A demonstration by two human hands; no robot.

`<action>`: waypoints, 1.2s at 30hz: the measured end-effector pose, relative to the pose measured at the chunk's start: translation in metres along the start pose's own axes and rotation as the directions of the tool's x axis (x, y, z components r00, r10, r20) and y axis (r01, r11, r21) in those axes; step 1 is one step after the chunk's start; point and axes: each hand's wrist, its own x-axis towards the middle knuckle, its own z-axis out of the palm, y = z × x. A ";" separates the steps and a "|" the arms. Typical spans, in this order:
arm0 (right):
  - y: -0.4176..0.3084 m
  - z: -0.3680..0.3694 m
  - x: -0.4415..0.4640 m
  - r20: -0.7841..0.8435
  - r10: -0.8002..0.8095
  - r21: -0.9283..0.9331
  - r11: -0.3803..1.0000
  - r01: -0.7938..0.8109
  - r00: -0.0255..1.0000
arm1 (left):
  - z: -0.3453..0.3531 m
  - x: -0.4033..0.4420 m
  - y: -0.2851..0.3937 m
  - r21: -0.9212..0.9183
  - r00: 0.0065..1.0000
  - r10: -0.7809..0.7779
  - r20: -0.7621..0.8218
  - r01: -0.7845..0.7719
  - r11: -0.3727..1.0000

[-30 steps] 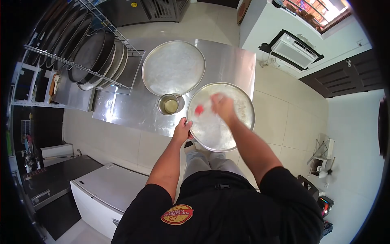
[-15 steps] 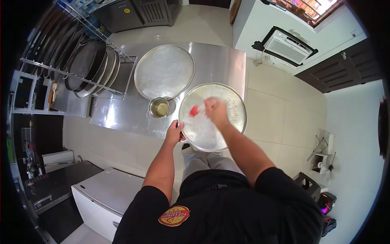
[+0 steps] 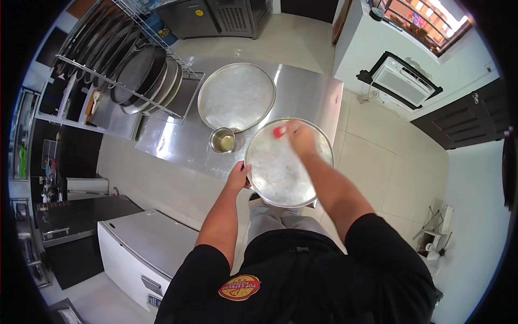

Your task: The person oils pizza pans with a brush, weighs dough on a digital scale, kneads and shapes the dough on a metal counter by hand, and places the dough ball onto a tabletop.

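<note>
Apparently stiff, fairly light metal: round pan (image 3: 286, 167) beneath the right hand (image 3: 300, 139), overhanging the worktop (image 3: 312, 93). Left hand (image 3: 239, 177) closes on its near-left rim, the surest hold; face probably slick. Right fingers curl round a red-tipped tool (image 3: 279, 132), blurred. Metal cup (image 3: 223, 140) just beyond left fingers.

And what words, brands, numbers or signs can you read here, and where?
"POP EXPRESS" (last letters soft), round red-and-yellow badge on black top.
"PIZZ…", rest blurred, same badge.
Too small or blurred: round yellow sticker on steel cabinet; blue container; panel on white appliance.
</note>
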 end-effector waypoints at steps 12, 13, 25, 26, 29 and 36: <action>0.020 -0.010 -0.088 0.240 -0.186 0.242 0.962 0.128 0.953 | 0.014 0.003 0.003 0.079 0.997 -0.004 -0.073 0.009 0.997; 0.025 0.005 -0.075 0.114 -0.084 0.233 0.971 0.055 0.990 | 0.014 0.003 -0.002 0.047 0.996 0.001 -0.088 0.003 0.999; 0.014 0.003 -0.087 0.414 0.225 0.428 0.807 -0.407 0.882 | 0.015 0.002 -0.015 0.051 0.992 0.011 -0.127 -0.005 0.999; 0.019 0.008 -0.072 0.259 0.134 0.371 0.901 -0.226 0.957 | 0.011 -0.001 -0.011 0.058 0.994 0.008 -0.105 -0.001 0.998; 0.013 -0.027 -0.043 0.087 0.158 0.251 0.952 -0.175 0.984 | 0.001 -0.021 0.009 -0.008 0.998 -0.067 -0.012 0.067 0.998; -0.112 0.008 -0.026 0.177 0.189 0.615 0.745 -0.258 0.966 | -0.089 -0.022 0.000 -0.054 0.994 -0.056 -0.093 0.051 0.997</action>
